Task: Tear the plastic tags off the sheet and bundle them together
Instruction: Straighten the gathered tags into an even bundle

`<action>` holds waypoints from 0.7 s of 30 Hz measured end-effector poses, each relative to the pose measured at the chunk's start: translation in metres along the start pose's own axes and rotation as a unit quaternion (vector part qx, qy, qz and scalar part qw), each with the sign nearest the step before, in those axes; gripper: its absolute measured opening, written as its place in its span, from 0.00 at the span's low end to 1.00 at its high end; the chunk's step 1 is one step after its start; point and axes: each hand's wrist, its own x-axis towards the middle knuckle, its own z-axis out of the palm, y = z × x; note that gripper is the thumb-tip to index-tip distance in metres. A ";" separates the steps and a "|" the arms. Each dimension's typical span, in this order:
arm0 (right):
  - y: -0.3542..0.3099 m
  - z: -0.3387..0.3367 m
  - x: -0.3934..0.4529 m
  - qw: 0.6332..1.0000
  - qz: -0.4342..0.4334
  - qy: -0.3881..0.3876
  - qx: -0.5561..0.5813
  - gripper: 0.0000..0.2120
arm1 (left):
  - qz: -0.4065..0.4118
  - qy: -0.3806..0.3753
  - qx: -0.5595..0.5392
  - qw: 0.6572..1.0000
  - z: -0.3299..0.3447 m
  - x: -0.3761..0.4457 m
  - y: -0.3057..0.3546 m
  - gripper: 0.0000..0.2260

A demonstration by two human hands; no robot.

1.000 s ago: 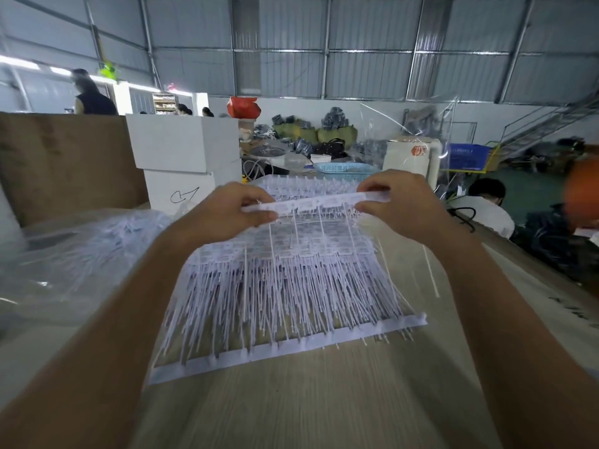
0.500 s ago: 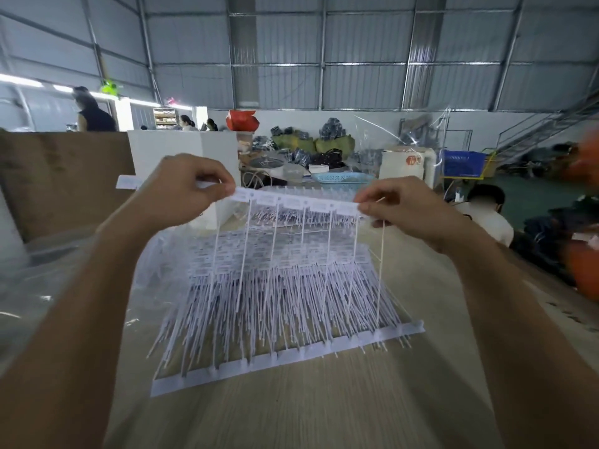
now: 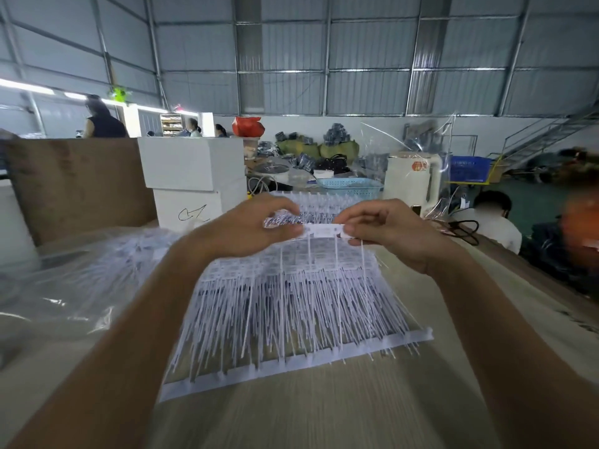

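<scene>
- The left hand (image 3: pixel 246 226) and the right hand (image 3: pixel 385 231) were raised close together above the table (image 3: pixel 324 413), each pinching one end of a short white strip of tags (image 3: pixel 324 229).
- The left grip was narrow, thumb and fingers closed on the strip's gathered, crumpled end; the right grip was likewise narrow, fingertips pinched on the flat end.
- A few thin white tag tails (image 3: pixel 309 254) hung straight down from the strip toward the sheet (image 3: pixel 291 306).
- The sheet lay flat on the table below the hands, its many tails pointing toward the camera and ending at a white border strip (image 3: pixel 291 364).
- A clear plastic bag (image 3: pixel 64 286) holding more white tags lay on the table to the left, beside the sheet.
- White boxes (image 3: pixel 191 170) stood behind, past the hands.
</scene>
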 end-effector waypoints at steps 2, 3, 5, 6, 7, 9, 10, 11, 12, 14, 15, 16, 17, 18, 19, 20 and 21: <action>-0.002 0.011 0.003 1.000 -0.017 -0.006 0.016 0.09 | 0.046 0.002 0.013 0.999 0.011 0.009 0.022 0.11; -0.002 0.015 0.004 0.999 -0.022 -0.001 0.029 0.09 | 0.049 0.007 0.005 0.999 0.013 0.012 0.029 0.08; -0.004 0.018 0.005 0.998 -0.020 0.020 0.049 0.08 | 0.042 0.024 -0.017 0.999 0.013 0.015 0.033 0.06; -0.005 0.017 0.005 0.998 -0.013 0.032 0.046 0.08 | 0.041 0.037 -0.019 0.998 0.012 0.015 0.032 0.06; -0.007 0.016 0.006 0.999 -0.004 0.043 0.029 0.07 | 0.043 0.049 -0.012 0.998 0.012 0.015 0.032 0.07; -0.010 0.012 0.006 0.998 0.014 0.055 -0.027 0.05 | 0.044 0.067 -0.013 0.997 0.013 0.014 0.031 0.09; -0.012 0.011 0.006 0.997 0.020 0.055 -0.048 0.05 | 0.044 0.074 -0.022 0.996 0.013 0.014 0.031 0.09; -0.012 0.011 0.006 0.997 0.022 0.053 -0.054 0.05 | 0.045 0.077 -0.028 0.996 0.013 0.014 0.031 0.10; -0.012 0.010 0.005 0.997 0.021 0.051 -0.047 0.06 | 0.049 0.079 -0.033 0.995 0.014 0.014 0.031 0.09; -0.011 0.009 0.003 0.999 0.015 0.048 -0.006 0.07 | 0.062 0.075 -0.050 0.994 0.014 0.013 0.032 0.09; -0.010 0.010 0.003 0.999 0.015 0.047 0.019 0.08 | 0.069 0.071 -0.060 0.993 0.013 0.012 0.033 0.10; -0.010 0.012 0.002 0.998 0.019 0.044 0.045 0.08 | 0.079 0.068 -0.071 0.992 0.013 0.011 0.035 0.10; -0.009 0.014 0.002 0.996 0.024 0.036 0.073 0.09 | 0.089 0.067 -0.085 0.990 0.013 0.011 0.037 0.11; -0.008 0.017 0.002 0.994 0.030 0.027 0.101 0.11 | 0.096 0.068 -0.103 0.988 0.013 0.011 0.038 0.11; -0.006 0.019 0.002 0.991 0.034 0.018 0.128 0.12 | 0.100 0.070 -0.118 0.985 0.013 0.010 0.039 0.11; -0.005 0.021 0.003 0.988 0.037 0.011 0.151 0.13 | 0.101 0.072 -0.129 0.984 0.012 0.010 0.039 0.11; -0.003 0.023 0.003 0.985 0.040 0.003 0.168 0.13 | 0.101 0.072 -0.133 0.983 0.011 0.009 0.038 0.10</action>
